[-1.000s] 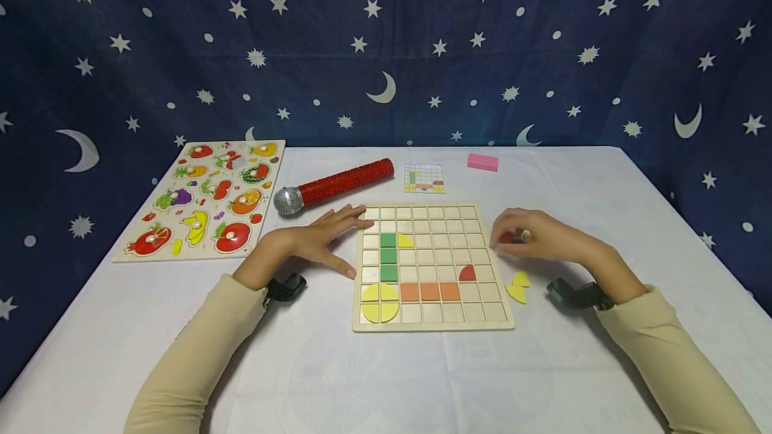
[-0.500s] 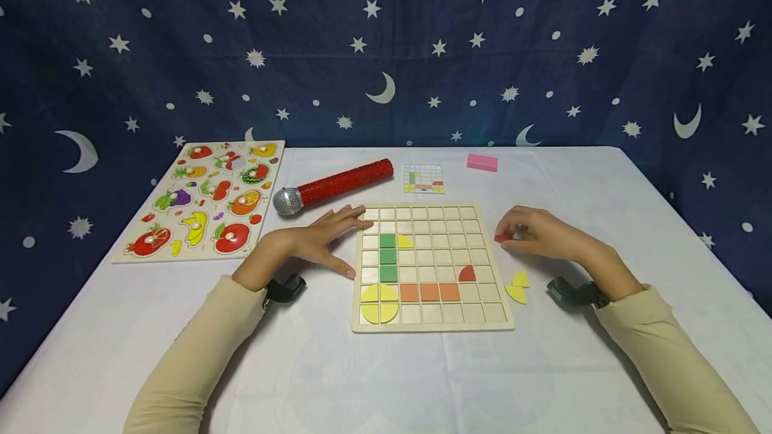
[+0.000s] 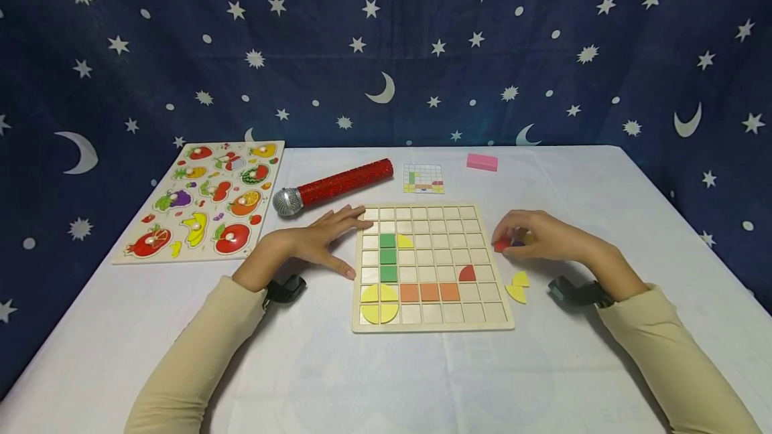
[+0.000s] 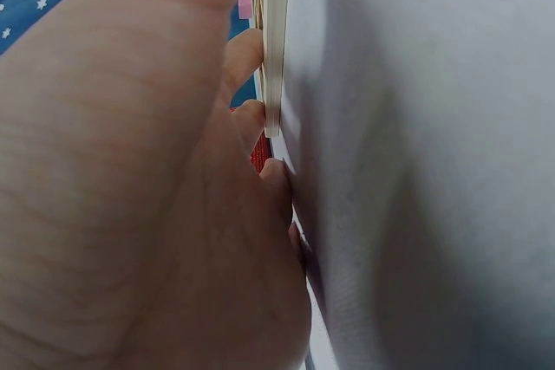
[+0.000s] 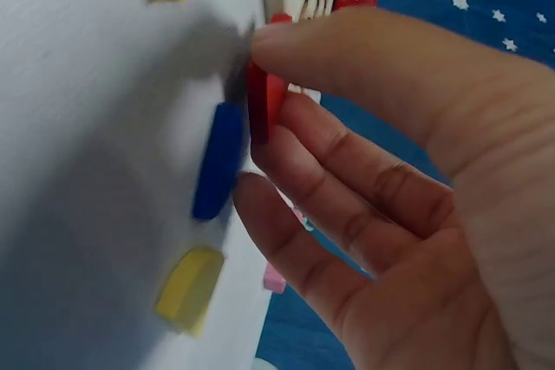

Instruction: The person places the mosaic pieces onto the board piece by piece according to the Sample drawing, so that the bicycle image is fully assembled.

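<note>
A wooden grid board (image 3: 427, 258) lies in the middle of the table. My left hand (image 3: 322, 240) is spread at its left edge, thumb and index finger touching the rim. Beyond the right edge, my right hand (image 3: 545, 234) pinches a red flat piece (image 5: 260, 101) between thumb and fingers, low over the cloth. Just under those fingers are a blue piece (image 5: 218, 162) and a yellow piece (image 5: 189, 290). On the board sit green squares (image 3: 389, 256), orange squares (image 3: 429, 292), a red quarter circle (image 3: 467, 274), a single yellow quarter (image 3: 405, 241) and a yellow circle of quarters (image 3: 379, 303).
Two yellow quarter circles (image 3: 515, 294) lie right of the board. Behind it are a small pattern card (image 3: 423, 179), a pink block (image 3: 482, 162) and a red glittery microphone (image 3: 344, 183). A fruit knob puzzle (image 3: 205, 203) occupies the left side.
My right hand has shifted only slightly near the board's right edge; its fingers now pinch the red piece and a blue piece shows beneath. My left hand stays where it was.
</note>
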`<state>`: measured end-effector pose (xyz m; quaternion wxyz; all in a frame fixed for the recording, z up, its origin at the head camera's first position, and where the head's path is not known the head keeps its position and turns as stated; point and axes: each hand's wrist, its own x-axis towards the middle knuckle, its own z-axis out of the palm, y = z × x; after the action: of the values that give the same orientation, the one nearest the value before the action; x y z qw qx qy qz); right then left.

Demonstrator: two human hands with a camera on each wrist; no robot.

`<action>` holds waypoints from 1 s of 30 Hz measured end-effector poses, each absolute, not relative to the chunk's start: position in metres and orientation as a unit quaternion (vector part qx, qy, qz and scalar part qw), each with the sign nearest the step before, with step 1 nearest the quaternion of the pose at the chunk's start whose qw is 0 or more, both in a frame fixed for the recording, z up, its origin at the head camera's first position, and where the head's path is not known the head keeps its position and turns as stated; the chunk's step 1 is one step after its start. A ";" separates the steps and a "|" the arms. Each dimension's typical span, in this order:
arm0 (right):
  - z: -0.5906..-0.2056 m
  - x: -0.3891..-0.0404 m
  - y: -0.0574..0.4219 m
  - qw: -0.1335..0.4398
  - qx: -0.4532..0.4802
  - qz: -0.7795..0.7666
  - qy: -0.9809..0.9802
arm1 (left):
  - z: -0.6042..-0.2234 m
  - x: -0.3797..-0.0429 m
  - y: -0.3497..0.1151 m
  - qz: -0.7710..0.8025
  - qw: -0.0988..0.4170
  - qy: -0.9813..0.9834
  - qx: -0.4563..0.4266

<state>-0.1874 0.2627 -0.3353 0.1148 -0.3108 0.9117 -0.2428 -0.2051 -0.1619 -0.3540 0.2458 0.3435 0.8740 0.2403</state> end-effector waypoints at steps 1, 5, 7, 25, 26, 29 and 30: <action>-0.334 -0.187 0.262 0.119 -0.314 -0.246 0.909 | -0.354 -0.205 -0.162 0.240 0.245 0.874 0.344; -0.329 -0.182 0.257 0.131 -0.333 -0.260 0.897 | -0.354 -0.205 -0.162 0.240 0.244 0.873 0.347; -0.327 -0.180 0.254 0.141 -0.343 -0.265 0.890 | -0.354 -0.205 -0.162 0.241 0.245 0.872 0.348; -0.329 -0.167 0.231 0.192 -0.407 -0.270 0.851 | -0.355 -0.206 -0.163 0.244 0.244 0.870 0.351; -0.329 -0.167 0.231 0.192 -0.408 -0.269 0.851 | -0.355 -0.206 -0.163 0.244 0.244 0.871 0.351; -0.330 -0.168 0.230 0.191 -0.407 -0.265 0.853 | -0.356 -0.206 -0.163 0.244 0.246 0.871 0.347; -0.331 -0.168 0.230 0.190 -0.407 -0.264 0.853 | -0.356 -0.206 -0.163 0.244 0.246 0.872 0.347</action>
<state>-0.1678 0.2299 -0.3307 0.1902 -0.4069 0.8535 -0.2643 -0.2061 -0.1631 -0.3559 0.2464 0.3466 0.8716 0.2440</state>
